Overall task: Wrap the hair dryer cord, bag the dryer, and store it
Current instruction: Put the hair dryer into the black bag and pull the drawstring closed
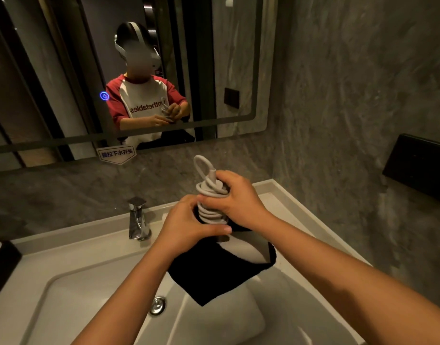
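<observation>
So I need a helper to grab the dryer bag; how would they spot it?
Start at the white sink below the mirror. Draped over its rim, under both hands, lies the black cloth bag. It is the only dark, soft item among white porcelain and chrome.

Walls: grey marbled stone (338, 83), at the back and on the right.
Mirror: wide wall mirror (226, 58) with rounded corner; small blue lit icon (104, 96) on its glass.
Label: white sticker with blue characters (117, 153) at the mirror's lower edge.
Surface: white vanity top (72, 247).
Sink: white basin (221, 324) with chrome drain (157, 305).
Faucet: chrome, angular (138, 219), behind the basin.
Wall fixture: black box (418, 165), right wall.
Light: dim, warm.
</observation>
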